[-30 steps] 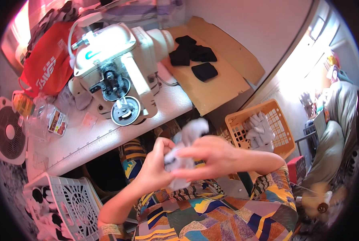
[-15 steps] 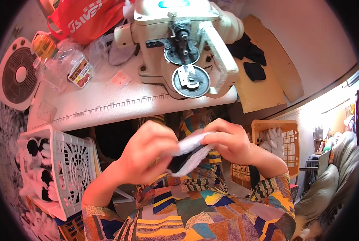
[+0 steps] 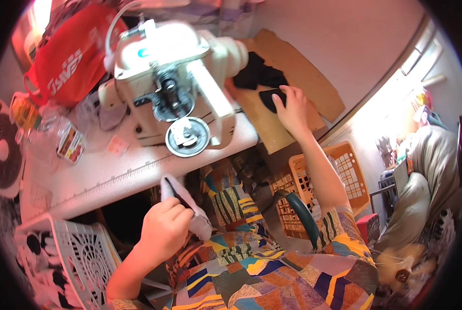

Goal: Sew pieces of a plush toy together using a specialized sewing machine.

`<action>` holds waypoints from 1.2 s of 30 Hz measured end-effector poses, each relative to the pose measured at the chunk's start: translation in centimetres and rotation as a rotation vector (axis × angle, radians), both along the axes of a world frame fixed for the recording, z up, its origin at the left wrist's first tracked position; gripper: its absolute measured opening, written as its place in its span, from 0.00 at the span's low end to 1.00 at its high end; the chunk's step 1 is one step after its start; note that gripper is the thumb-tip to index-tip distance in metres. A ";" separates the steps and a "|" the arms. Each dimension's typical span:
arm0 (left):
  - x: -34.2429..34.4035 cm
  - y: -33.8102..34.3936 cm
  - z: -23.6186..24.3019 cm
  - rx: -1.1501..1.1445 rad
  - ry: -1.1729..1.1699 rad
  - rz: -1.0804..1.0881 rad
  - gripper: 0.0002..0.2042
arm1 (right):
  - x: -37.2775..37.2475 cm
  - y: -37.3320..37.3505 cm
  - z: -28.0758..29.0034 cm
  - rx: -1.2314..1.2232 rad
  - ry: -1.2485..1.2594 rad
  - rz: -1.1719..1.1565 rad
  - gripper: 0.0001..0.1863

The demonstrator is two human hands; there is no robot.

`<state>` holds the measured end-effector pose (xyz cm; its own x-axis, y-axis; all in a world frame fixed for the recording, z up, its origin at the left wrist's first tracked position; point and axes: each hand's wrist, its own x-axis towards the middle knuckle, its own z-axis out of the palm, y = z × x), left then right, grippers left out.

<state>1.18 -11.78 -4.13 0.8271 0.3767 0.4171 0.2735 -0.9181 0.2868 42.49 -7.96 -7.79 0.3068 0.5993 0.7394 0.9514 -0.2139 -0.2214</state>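
Observation:
In front of my lap, my left hand [image 3: 163,227] is closed on a fluffy white fabric piece [image 3: 200,226] with a dark strip along it. My right hand [image 3: 293,111] reaches far forward to the cardboard sheet [image 3: 280,138]. Its thumb and fingers are apart, touching the right edge of a small black fabric piece [image 3: 268,101] that lies there. More black fabric [image 3: 254,72] is bunched just beyond it. Left of the cardboard stands a cream sewing machine [image 3: 158,57] with two round metal discs [image 3: 188,137] at its front.
A white basket [image 3: 88,253] of black-and-white pieces stands at left, an orange basket [image 3: 350,178] at right. On the table [image 3: 99,165] are a red bag [image 3: 68,57], a clear plastic container [image 3: 70,144] and a printed ruler scale. A fan [image 3: 1,150] stands far left.
Both hands held the white piece together; now only my left hand has it, lower and further left. My right hand has moved forward to the black fabric. The view has shifted right.

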 end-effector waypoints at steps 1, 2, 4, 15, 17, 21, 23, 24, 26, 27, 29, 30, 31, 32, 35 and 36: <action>0.6 0.3 -0.3 -0.016 -0.031 0.043 0.08 | 1.8 1.0 -1.2 -0.117 0.129 -0.034 0.22; 1.0 0.3 -0.7 -0.049 -0.093 0.046 0.08 | 2.3 1.6 -1.2 -0.228 0.261 -0.063 0.26; 2.2 -0.2 -1.5 -0.124 -0.212 0.051 0.09 | 2.9 1.7 -1.3 -0.238 0.414 0.031 0.24; 11.1 -0.6 -3.9 -1.167 -0.589 0.086 0.09 | -13.3 -10.6 2.9 0.113 0.507 0.656 0.28; 11.7 -0.9 -4.3 -1.464 -0.776 0.081 0.12 | -14.2 -11.3 3.1 0.155 0.324 0.715 0.32; 10.6 -0.8 -4.5 -1.675 -0.827 -0.085 0.19 | -14.3 -11.7 2.0 0.114 0.329 0.800 0.36; 10.1 0.3 -5.0 -1.871 -0.782 -0.266 0.21 | -14.1 -11.5 2.4 0.001 0.309 0.918 0.39; 9.7 0.7 -5.5 -1.968 -0.756 -0.358 0.22 | -14.1 -11.5 2.7 -0.055 0.297 0.976 0.41; 9.6 0.6 -5.1 -2.001 -0.698 0.027 0.20 | -14.2 -11.7 2.7 -0.082 0.282 0.951 0.42; 10.2 -0.2 -3.6 -1.988 -0.711 0.154 0.19 | -14.4 -11.8 2.8 -0.052 0.266 0.917 0.42; 9.5 0.4 -4.9 -2.077 -0.787 -0.025 0.17 | -14.4 -11.7 2.7 0.065 0.234 0.855 0.41; 9.3 0.2 -5.1 -2.080 -0.802 -0.023 0.17 | -14.5 -12.0 2.7 0.102 0.205 0.824 0.39; 9.3 0.0 -5.0 -2.082 -0.824 -0.024 0.17 | -14.4 -12.4 2.9 0.137 0.173 0.795 0.37; 9.2 -0.1 -4.9 -2.083 -0.846 -0.025 0.17 | -14.4 -12.7 3.1 0.172 0.141 0.767 0.36; 9.0 -0.4 -4.5 -2.037 -0.866 -0.069 0.18 | -14.8 -13.1 3.3 0.127 0.023 0.764 0.24; 9.1 -0.8 -4.1 -2.008 -0.881 -0.055 0.18 | -14.9 -13.2 3.3 0.105 -0.010 0.777 0.22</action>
<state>10.29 -12.54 -8.24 0.7210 0.6581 -0.2168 -0.4331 0.6723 0.6004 27.56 -21.12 -4.51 -0.1788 0.5662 0.8046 0.8217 0.5357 -0.1944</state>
